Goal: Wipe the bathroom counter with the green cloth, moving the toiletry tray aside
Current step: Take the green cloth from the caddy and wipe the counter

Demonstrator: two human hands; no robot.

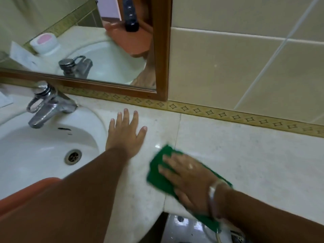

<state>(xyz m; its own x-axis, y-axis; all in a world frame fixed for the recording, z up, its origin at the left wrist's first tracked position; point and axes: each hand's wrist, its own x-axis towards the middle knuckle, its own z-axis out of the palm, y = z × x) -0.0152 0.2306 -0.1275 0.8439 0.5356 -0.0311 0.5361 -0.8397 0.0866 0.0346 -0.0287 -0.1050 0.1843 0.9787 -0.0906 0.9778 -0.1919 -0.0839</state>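
Observation:
My right hand (189,174) presses flat on the green cloth (157,174), which lies on the pale marble counter (245,155) near its front edge. The cloth and hand look blurred. My left hand (125,132) rests palm down on the counter with fingers spread, just right of the sink rim, holding nothing. No toiletry tray shows directly on the counter; a white tub with a pink lid (44,42) appears only as a reflection in the mirror.
A white sink (35,151) with a chrome tap (47,104) sits at left. A wood-framed mirror (161,50) and tiled wall (245,67) back the counter. My orange clothing (26,192) shows at lower left. Below the counter edge is a white fixture (184,228).

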